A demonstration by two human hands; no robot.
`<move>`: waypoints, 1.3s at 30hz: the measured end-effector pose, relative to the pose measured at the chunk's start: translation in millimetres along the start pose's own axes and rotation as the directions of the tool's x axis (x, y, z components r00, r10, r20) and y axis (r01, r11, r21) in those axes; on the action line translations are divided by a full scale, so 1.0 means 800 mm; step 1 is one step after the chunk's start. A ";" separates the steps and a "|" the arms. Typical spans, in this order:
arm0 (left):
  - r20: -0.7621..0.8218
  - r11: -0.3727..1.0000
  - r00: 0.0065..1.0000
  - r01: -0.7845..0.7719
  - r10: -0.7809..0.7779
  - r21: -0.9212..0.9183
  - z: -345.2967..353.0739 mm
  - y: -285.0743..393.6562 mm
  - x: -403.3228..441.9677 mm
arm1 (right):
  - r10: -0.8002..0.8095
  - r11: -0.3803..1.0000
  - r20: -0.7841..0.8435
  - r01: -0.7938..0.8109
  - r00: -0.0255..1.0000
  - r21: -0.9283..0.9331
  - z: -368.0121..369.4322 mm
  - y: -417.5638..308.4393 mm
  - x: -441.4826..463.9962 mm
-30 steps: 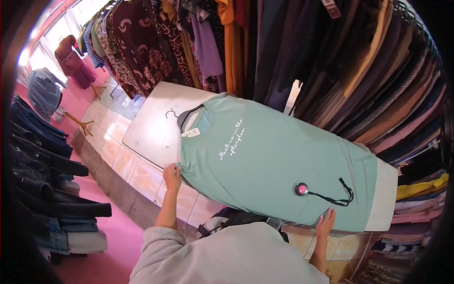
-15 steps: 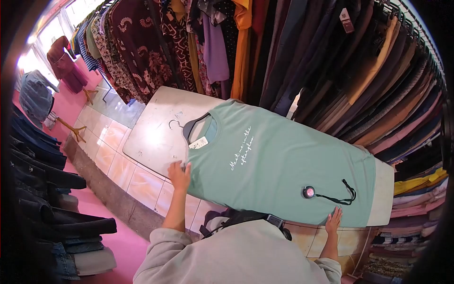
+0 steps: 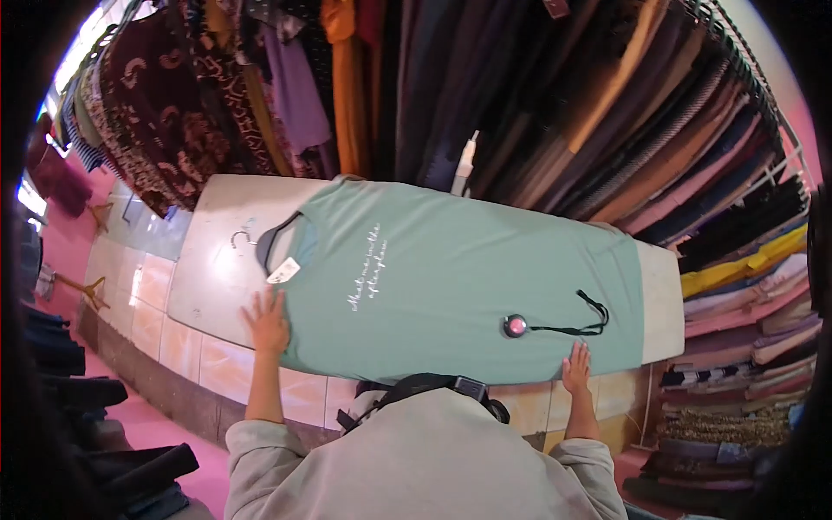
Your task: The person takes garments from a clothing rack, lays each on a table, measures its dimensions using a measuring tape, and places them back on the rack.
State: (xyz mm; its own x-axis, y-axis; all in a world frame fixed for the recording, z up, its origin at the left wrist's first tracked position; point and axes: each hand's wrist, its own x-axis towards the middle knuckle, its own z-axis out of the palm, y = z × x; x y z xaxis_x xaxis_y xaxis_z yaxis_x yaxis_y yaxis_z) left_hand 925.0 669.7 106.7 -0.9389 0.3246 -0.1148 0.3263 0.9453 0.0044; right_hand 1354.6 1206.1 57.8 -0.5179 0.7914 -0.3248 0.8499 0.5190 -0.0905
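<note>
A sage-green T-shirt point(image 3: 451, 269) with white script lettering lies spread over an ironing-board-like white table point(image 3: 208, 251). A dark hanger point(image 3: 270, 247) sits in its neckline with the hook out on the bare tabletop, and a paper tag point(image 3: 283, 270) lies at the collar. My left hand point(image 3: 267, 322) rests with spread fingers at the shirt's near shoulder edge, below the tag. At the near edge towards the hem, my right hand point(image 3: 576, 368) lies flat with its fingers stretched out. Just beyond it, a small round device point(image 3: 515, 326) with a black cord point(image 3: 572, 329) rests on the cloth.
Patterned garments point(image 3: 160, 87) and dark trousers point(image 3: 485, 95) hang close behind the table. Folded clothes point(image 3: 737, 347) are stacked at the right. Dark clothing point(image 3: 130, 468) hangs at the lower left, beside the tiled floor point(image 3: 217, 364).
The view has turned rightward, so the table and shirt appear further left. My left hand's fingers are spread wider. The shirt, hanger and corded device look unmoved on the table.
</note>
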 end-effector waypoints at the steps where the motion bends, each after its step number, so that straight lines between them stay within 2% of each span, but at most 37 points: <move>1: 0.004 1.000 1.000 -0.016 0.016 -0.008 0.009 -0.004 0.001 | 0.017 1.000 -0.005 -0.017 1.000 -0.005 -0.007 -0.004 -0.003; 3: -0.079 0.998 0.995 0.060 -0.062 -0.025 0.028 -0.017 -0.004 | 0.007 1.000 0.050 -0.007 0.999 0.003 -0.021 -0.014 -0.006; 7: -0.040 0.989 0.989 0.144 -0.145 -0.040 0.026 -0.007 -0.008 | 0.041 0.999 -0.017 -0.041 0.999 -0.002 -0.040 -0.047 -0.007; 8: -0.091 0.990 0.986 0.139 -0.141 -0.033 0.027 -0.006 -0.011 | -0.158 0.986 -0.156 0.165 0.975 0.032 -0.043 -0.058 -0.001; 9: -0.141 0.990 0.980 0.137 -0.139 -0.025 0.028 -0.004 -0.014 | -0.342 0.929 -0.292 0.368 0.893 0.036 -0.044 -0.070 0.006; 10: -0.144 0.989 0.978 0.148 -0.150 -0.027 0.022 -0.002 -0.016 | -0.439 0.874 -0.338 0.482 0.832 0.051 -0.049 -0.100 0.006; 11: -0.088 0.998 0.996 -0.034 0.029 -0.057 0.011 -0.001 -0.018 | -0.526 0.804 -0.385 0.590 0.759 0.065 -0.053 -0.136 0.001; 12: -0.037 0.973 0.977 -0.210 0.208 -0.094 0.002 -0.004 -0.020 | -0.535 0.796 -0.385 0.602 0.752 0.071 -0.056 -0.169 -0.006; 13: -0.027 0.962 0.965 -0.262 0.261 -0.076 0.012 -0.007 -0.020 | -0.560 0.765 -0.370 0.634 0.741 0.112 -0.059 -0.200 -0.014; 15: -0.034 0.980 0.984 -0.177 0.174 -0.087 0.011 -0.001 -0.024 | -0.609 0.711 -0.353 0.686 0.710 0.154 -0.055 -0.228 -0.013; 17: -0.059 0.992 0.995 -0.084 0.079 -0.090 0.018 0.001 -0.029 | -0.559 0.804 -0.260 0.591 0.787 0.060 -0.047 -0.236 -0.009; 18: -0.060 0.994 0.997 -0.061 0.056 -0.087 0.023 -0.001 -0.034 | -0.578 0.791 -0.254 0.609 0.775 0.060 -0.045 -0.233 -0.004; 20: -0.123 0.988 0.987 -0.112 0.099 -0.102 0.026 -0.002 -0.046 | -0.571 0.723 -0.324 0.649 0.754 0.236 -0.044 -0.207 0.011; 22: -0.086 0.992 0.994 -0.069 0.060 -0.105 0.024 -0.006 -0.060 | -0.272 0.677 -0.485 0.523 0.831 0.518 -0.017 -0.135 0.048; 23: -0.119 0.987 0.989 -0.104 0.090 -0.123 0.031 -0.011 -0.065 | -0.065 0.333 -0.272 0.277 0.960 0.901 -0.050 -0.107 0.040; 24: -0.152 0.980 0.981 -0.143 0.122 -0.138 0.034 -0.014 -0.070 | 0.073 0.279 -0.220 0.192 0.973 0.941 -0.093 -0.086 0.024; 25: -0.195 0.953 0.962 -0.232 0.194 -0.194 0.030 -0.015 -0.074 | 0.034 0.563 -0.524 0.417 0.851 0.713 -0.096 -0.033 0.033; 26: -0.193 0.955 0.963 -0.224 0.187 -0.193 0.027 -0.015 -0.079 | 0.189 0.170 -0.552 0.527 0.812 0.833 -0.118 0.013 0.040; 27: -0.182 0.964 0.973 -0.180 0.145 -0.196 0.024 -0.015 -0.084 | 0.349 -0.324 -0.334 0.447 0.875 0.834 -0.176 0.015 0.010; 28: -0.172 0.970 0.980 -0.137 0.103 -0.200 0.023 -0.012 -0.086 | 0.256 -0.278 -0.408 0.471 0.876 0.837 -0.213 0.038 -0.009; 30: -0.206 0.966 0.977 -0.101 0.051 -0.238 0.020 0.000 -0.084 | 0.270 -0.162 -0.496 0.546 0.825 0.822 -0.297 -0.040 -0.084; 31: -0.237 0.959 0.971 -0.072 0.005 -0.275 0.018 0.008 -0.081 | 0.268 -0.165 -0.494 0.545 0.827 0.822 -0.305 -0.053 -0.083; 32: -0.238 0.960 0.971 -0.071 0.005 -0.271 0.011 0.020 -0.076 | 0.161 -0.149 -0.471 0.493 0.867 0.857 -0.309 -0.062 -0.083; 33: -0.280 0.897 0.960 -0.145 0.025 -0.418 -0.001 0.035 -0.069 | 0.055 -0.126 -0.439 0.442 0.897 0.888 -0.312 -0.075 -0.082; 34: -0.325 0.806 0.945 -0.222 0.039 -0.549 -0.010 0.053 -0.063 | 0.080 -0.141 -0.446 0.453 0.892 0.880 -0.286 -0.104 -0.059; 35: -0.336 0.726 0.939 -0.283 0.075 -0.627 -0.017 0.074 -0.058 | -0.161 0.229 -0.451 0.478 0.878 0.848 -0.278 -0.167 -0.077; 36: -0.353 0.633 0.929 -0.338 0.107 -0.696 -0.023 0.098 -0.056 | -0.330 0.331 -0.465 0.562 0.821 0.758 -0.257 -0.226 -0.085; 37: -0.270 0.478 0.951 -0.310 0.153 -0.822 -0.031 0.123 -0.056 | -0.364 0.330 -0.049 0.178 0.930 0.927 -0.251 -0.278 -0.090; 38: -0.194 0.309 0.958 -0.254 0.213 -0.916 -0.037 0.146 -0.056 | -0.497 0.399 0.028 0.200 0.867 0.895 -0.216 -0.315 -0.090; 39: -0.149 0.247 0.947 -0.223 0.284 -0.943 -0.034 0.167 -0.056 | -0.625 0.538 0.147 0.287 0.766 0.793 -0.176 -0.349 -0.080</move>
State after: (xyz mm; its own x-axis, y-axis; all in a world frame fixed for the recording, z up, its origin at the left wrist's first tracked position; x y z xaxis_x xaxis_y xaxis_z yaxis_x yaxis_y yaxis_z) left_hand 1007.6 782.1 139.1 -0.8127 0.5812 0.0407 0.1858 0.1923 0.9636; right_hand 1137.1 1055.9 236.8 -0.9141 0.2343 -0.3308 0.3855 0.2503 -0.8881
